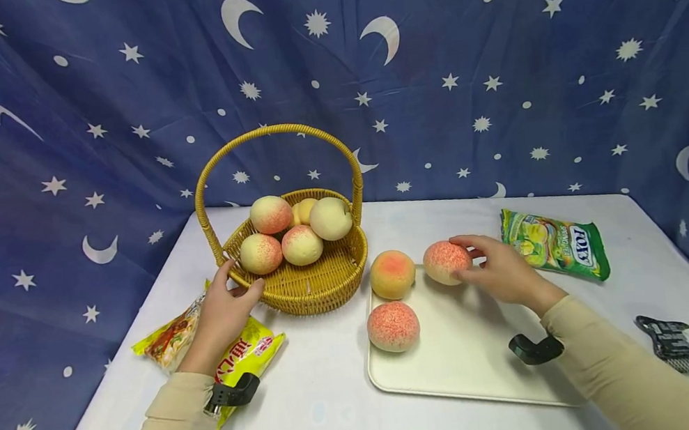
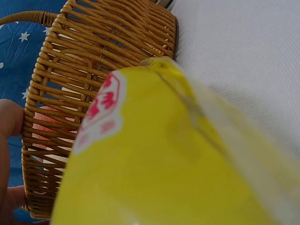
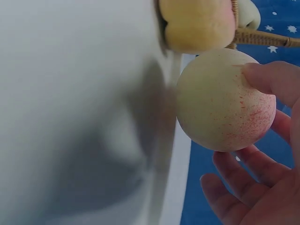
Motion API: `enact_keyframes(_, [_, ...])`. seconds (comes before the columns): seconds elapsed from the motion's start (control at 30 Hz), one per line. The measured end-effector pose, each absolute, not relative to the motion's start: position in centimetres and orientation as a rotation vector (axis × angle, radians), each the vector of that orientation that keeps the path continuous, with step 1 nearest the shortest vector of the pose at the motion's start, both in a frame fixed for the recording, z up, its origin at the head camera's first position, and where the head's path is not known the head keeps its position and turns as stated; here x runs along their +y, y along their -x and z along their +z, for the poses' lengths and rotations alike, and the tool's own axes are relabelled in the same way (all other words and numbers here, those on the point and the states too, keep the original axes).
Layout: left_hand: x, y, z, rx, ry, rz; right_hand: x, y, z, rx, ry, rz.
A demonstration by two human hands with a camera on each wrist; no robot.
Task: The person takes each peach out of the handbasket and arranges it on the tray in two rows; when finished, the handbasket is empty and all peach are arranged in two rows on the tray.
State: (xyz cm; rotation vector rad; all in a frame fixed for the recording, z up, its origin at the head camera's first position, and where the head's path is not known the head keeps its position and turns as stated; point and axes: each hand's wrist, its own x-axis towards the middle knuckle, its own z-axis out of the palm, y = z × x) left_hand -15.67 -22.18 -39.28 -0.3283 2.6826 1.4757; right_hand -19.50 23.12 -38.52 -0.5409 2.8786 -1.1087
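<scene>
My right hand (image 1: 498, 270) holds a pink-speckled peach (image 1: 447, 262) between thumb and fingers, above the far edge of the cream tray (image 1: 460, 357). In the right wrist view, the thumb lies across the pale side of that peach (image 3: 220, 105). A yellow-orange peach (image 1: 392, 274) and a red-speckled peach (image 1: 392, 326) sit along the tray's left side. On the left, my left hand (image 1: 224, 312) rests its thumb and fingers at the rim of the wicker basket (image 1: 318, 302). Several peaches (image 1: 302, 245) are heaped inside, toward its back and left.
Two food packets lie under and beside my left forearm, one of them yellow (image 1: 248, 351). A green Fox's packet (image 1: 554, 244) is behind the tray to the right. Farther right lies a black comb-like item (image 1: 676, 341). A starry blue curtain (image 1: 433, 93) hangs behind the table.
</scene>
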Motion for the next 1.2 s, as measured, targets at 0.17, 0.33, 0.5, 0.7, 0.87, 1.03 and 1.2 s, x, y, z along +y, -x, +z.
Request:
enact_keyframes(0.17, [-22.2,15.8,-39.4,2.680,0.331,1.469,23.0,19.5,-39.4,2.857,0.518,-1.118])
enact_keyframes(0.33, [-22.2,15.9,-39.5,2.685,0.326,1.473,23.0,19.5,-40.0,2.859,0.511,-1.108])
enact_keyframes(0.5, [-22.2,16.0,-39.6,2.699,0.315,1.469,22.9,19.5,-40.2,2.848,0.506,-1.105])
enact_keyframes(0.7, [-22.2,16.0,-39.5,2.702,0.310,1.466,22.6,19.4,-40.2,2.841,0.503,-1.097])
enact_keyframes(0.87, [-22.3,15.9,-39.5,2.696,0.314,1.467,22.5,19.5,-40.4,2.830,0.497,-1.094])
enact_keyframes(1.03, [-22.3,15.8,-39.4,2.690,0.319,1.469,22.2,19.5,-40.3,2.817,0.496,-1.098])
enact_keyframes(1.2, [-22.4,15.7,-39.4,2.686,0.317,1.476,22.0,19.5,-40.1,2.806,0.493,-1.114])
